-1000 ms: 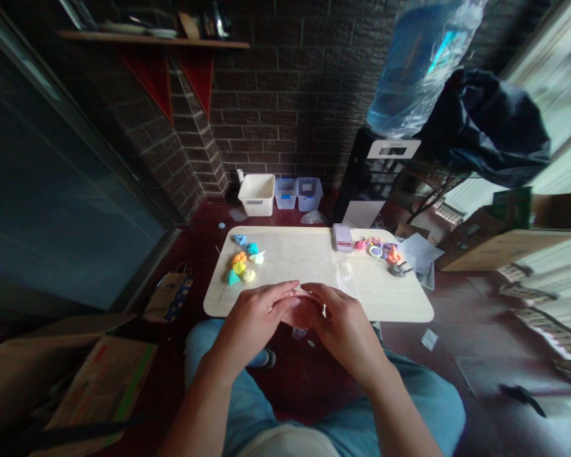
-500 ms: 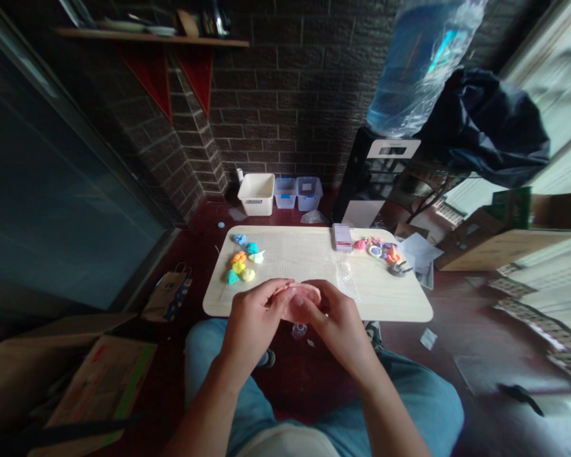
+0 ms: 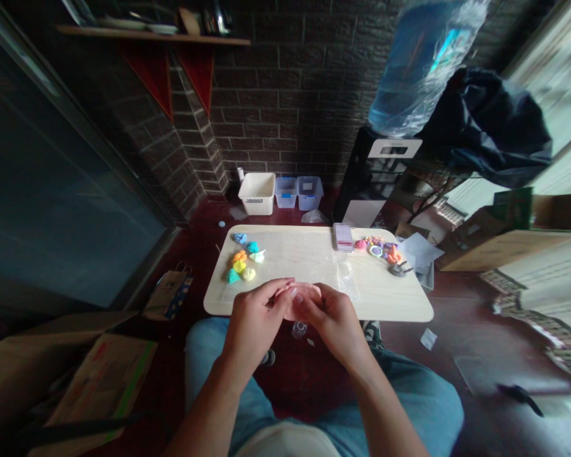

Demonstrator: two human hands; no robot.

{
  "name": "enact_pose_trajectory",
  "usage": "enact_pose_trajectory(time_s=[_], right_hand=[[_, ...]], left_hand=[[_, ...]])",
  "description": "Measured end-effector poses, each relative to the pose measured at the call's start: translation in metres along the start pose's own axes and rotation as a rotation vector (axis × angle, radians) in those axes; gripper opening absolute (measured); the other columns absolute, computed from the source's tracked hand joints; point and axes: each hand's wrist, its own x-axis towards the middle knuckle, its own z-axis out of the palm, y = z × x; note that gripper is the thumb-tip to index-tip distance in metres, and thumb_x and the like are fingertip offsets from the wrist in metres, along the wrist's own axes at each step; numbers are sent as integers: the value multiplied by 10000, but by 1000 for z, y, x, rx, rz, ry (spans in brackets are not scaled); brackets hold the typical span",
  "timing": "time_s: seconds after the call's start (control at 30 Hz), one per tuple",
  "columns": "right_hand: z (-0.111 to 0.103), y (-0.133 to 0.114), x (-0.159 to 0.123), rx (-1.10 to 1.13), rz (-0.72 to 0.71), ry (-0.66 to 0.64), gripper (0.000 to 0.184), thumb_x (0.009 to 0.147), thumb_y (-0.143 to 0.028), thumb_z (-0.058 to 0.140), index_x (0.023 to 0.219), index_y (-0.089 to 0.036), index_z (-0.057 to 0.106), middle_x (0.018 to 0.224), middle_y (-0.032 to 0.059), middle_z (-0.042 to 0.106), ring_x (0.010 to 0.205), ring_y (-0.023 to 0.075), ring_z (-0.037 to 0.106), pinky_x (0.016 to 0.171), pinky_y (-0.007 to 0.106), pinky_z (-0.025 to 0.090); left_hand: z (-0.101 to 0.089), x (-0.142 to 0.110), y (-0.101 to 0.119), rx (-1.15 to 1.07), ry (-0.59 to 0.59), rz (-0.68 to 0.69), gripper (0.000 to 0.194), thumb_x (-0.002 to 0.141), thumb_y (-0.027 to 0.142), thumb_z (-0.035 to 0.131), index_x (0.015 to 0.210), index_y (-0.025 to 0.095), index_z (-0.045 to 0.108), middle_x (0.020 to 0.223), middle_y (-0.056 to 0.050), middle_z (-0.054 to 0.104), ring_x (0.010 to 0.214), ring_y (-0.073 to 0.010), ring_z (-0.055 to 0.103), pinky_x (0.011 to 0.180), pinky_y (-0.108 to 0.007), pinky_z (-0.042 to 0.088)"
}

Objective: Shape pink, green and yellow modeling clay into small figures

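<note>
My left hand and my right hand meet at the near edge of a low pale wooden table. Both pinch a flat pink piece of clay between the fingertips, and most of it is hidden by the fingers. On the table's left lie several small clay lumps in blue, orange, yellow and teal. A clear bubbly mat covers the table's middle. At the far right sit colourful small moulds and shapes and a small pink-and-white box.
Beyond the table stand a white bin and two clear boxes against a brick wall. A water dispenser with a blue bottle stands at the right. Cardboard boxes lie right, and cardboard and a paper bag left.
Both hands have drawn slightly closer to me and their fingers have curled tighter round the pink clay, which now shows more between the fingertips.
</note>
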Motion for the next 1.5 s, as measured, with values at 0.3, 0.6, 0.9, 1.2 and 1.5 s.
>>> enact_pose_trajectory(time_s=[0.3,0.6,0.9,1.2,1.5], right_hand=[[-7,-8,-1,-134,-161,53,242,940,-332,524,978,-165,695,776,32,694,685,147,607,612,238,436],[-2,-6,-2,-301,-280,100,211,893,-319,597,1068,-224,666,992,82,595,955,235,581,834,374,503],[19,6,2,408,33,120,601,765,-410,706,1266,-222,432,1115,86,615,944,207,642,835,364,549],[20,1,4,452,109,35,313,675,-364,765,823,-165,573,727,17,641,655,159,601,630,283,514],[17,-2,-1,346,61,3,293,730,-369,732,885,-168,585,834,44,682,740,175,635,658,284,520]], left_hand=[[3,-1,-2,-174,-54,-68,223,854,370,639,967,209,744,958,-46,772,868,-199,714,776,-264,544],[20,13,-6,-1445,-383,-794,560,920,568,418,1074,113,707,971,-125,745,773,-169,699,700,-270,546],[35,8,1,-1568,-169,-705,547,925,513,409,985,68,722,1035,-170,741,1011,-250,688,958,-370,501],[37,1,10,-1447,-124,-584,550,916,500,411,922,72,756,960,-171,761,1051,-287,679,990,-407,482],[34,-3,6,-1450,-137,-521,572,919,529,391,925,92,761,1003,-162,758,1094,-300,664,1016,-435,463]])
